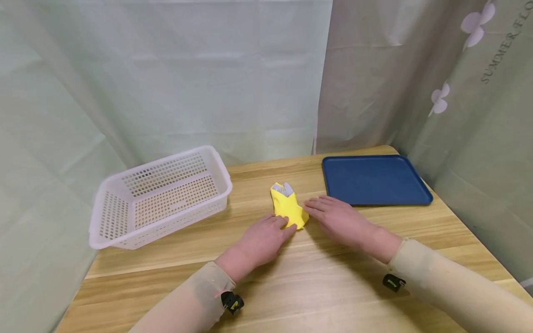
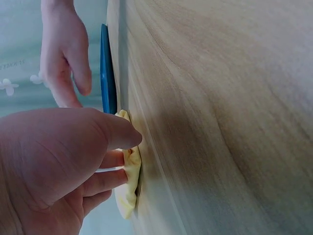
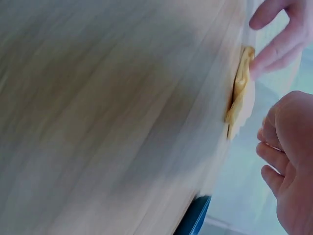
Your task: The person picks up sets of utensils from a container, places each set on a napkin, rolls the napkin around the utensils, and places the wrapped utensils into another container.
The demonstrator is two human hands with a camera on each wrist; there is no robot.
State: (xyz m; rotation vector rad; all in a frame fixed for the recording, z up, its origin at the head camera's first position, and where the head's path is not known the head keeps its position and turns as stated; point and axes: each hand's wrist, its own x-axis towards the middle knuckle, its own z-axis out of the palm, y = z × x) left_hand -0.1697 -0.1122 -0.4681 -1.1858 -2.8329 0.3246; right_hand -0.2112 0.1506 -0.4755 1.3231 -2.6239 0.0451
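Note:
A yellow napkin [image 1: 287,208] lies folded on the table around grey cutlery [image 1: 285,188]. A fork's tines and a rounded grey end show at its far opening; the rest is hidden inside the fold. My left hand [image 1: 264,238] rests its fingertips on the near part of the napkin, with the thumb at its near edge. At the napkin's right side is my right hand [image 1: 339,219], fingers extended and holding nothing. The right wrist view shows that hand [image 3: 288,156] raised a little apart from the napkin [image 3: 239,95].
A white perforated plastic basket [image 1: 175,217] stands on the left of the wooden table [image 1: 325,286]. A blue tray [image 1: 374,180] lies at the back right. Pale curtains [image 1: 208,78] hang behind the table and along its sides.

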